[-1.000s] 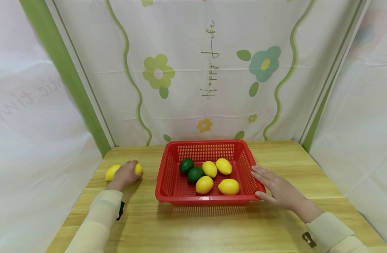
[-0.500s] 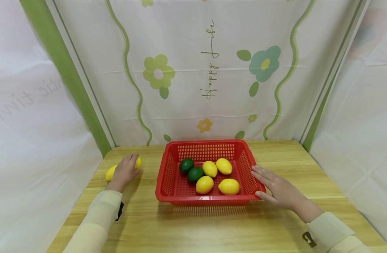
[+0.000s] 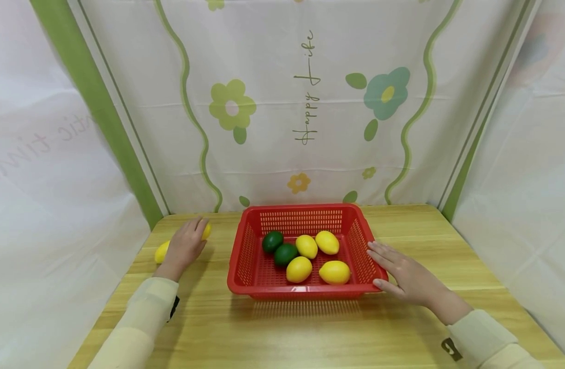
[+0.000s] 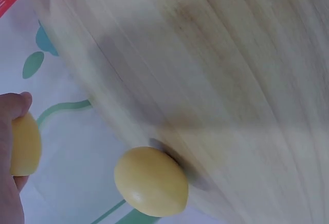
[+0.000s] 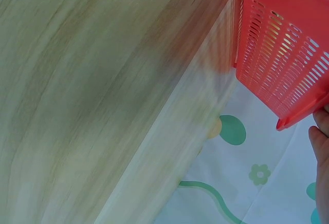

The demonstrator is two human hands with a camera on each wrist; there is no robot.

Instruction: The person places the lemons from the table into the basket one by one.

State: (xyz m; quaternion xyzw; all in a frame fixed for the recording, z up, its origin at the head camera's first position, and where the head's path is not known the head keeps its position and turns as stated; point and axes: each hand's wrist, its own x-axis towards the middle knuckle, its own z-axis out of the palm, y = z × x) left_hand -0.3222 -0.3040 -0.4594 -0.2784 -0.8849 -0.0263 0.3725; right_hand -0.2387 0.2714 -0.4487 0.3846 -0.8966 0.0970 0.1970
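Note:
My left hand (image 3: 184, 247) grips a yellow lemon (image 3: 207, 231) at the left of the table; the left wrist view shows the lemon (image 4: 25, 146) between thumb and fingers, off the tabletop. A second lemon (image 3: 161, 252) lies on the table beside that hand, partly hidden by it. In the middle stands a red plastic basket (image 3: 298, 289) with slotted walls. Inside it are two dark green avocado-like fruits (image 3: 285, 254) and several lemons (image 3: 334, 272). My right hand (image 3: 407, 274) rests on the basket's right rim, its fingers straight.
The wooden table (image 3: 291, 333) ends at a printed white curtain (image 3: 273, 154) behind the basket. More white cloth hangs on the left (image 3: 56, 230) and right sides. Bare tabletop separates the left hand from the basket.
My left hand has risen and shifted slightly towards the back with the lemon in its grip. The right hand, the basket and the other fruit have stayed still.

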